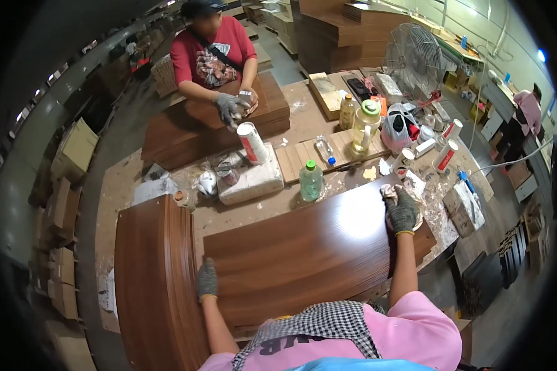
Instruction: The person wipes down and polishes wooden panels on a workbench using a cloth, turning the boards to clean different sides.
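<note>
A glossy brown wood-grain board [303, 247] lies in front of me on top of other boards. My left hand [208, 279], in a grey knit glove, rests against the board's left end with its fingers stretched out. My right hand [403, 211], gloved too, is closed on a crumpled light rag [391, 190] and presses it on the board's right end. A stack of brown boards [143, 266] stands left of my left hand, with a narrow gap between.
Beyond the board stand a green-capped bottle [310, 183], a large jug [365, 133], a white-and-red can [252, 143] and several smaller cans. Across the table a co-worker in red [210, 62] has gloved hands over another board stack [223, 123]. A fan [414, 59] stands at the back right.
</note>
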